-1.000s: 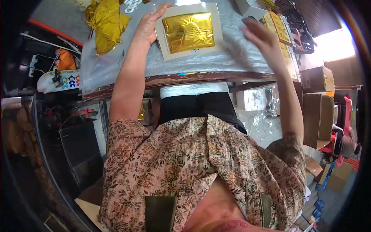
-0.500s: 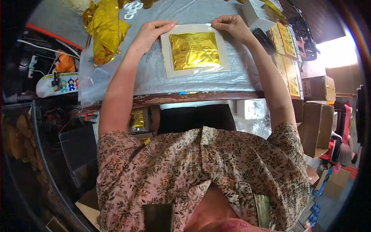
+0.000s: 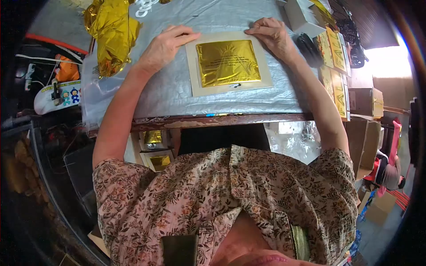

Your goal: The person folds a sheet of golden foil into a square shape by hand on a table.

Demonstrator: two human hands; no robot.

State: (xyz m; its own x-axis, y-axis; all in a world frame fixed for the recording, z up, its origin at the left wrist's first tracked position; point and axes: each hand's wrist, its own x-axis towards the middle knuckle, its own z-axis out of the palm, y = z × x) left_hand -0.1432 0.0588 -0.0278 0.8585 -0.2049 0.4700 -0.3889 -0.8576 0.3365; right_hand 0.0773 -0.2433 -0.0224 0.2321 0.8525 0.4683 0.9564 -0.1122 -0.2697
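A gold foil packet (image 3: 228, 64) with printed text lies centred on a pale square card (image 3: 193, 82) on the table. At the card's upper left corner is my left hand (image 3: 166, 46), its thumb and fingers closed together on the edge. My right hand (image 3: 273, 37) pinches at the upper right corner, fingers curled. The card rests flat or nearly flat on the silvery table cover (image 3: 168, 95).
Crumpled gold foil (image 3: 113, 37) lies at the table's left. On the right are a white box (image 3: 304, 17), a dark object (image 3: 309, 49) and yellow printed packs (image 3: 333, 48). The table's front edge (image 3: 186, 123) runs close to my body. Cardboard boxes (image 3: 363, 144) stand lower right.
The card with the packet sits slightly lower in view and looks flatter. My left hand has shifted left and down, and my right hand's fingers are more curled.
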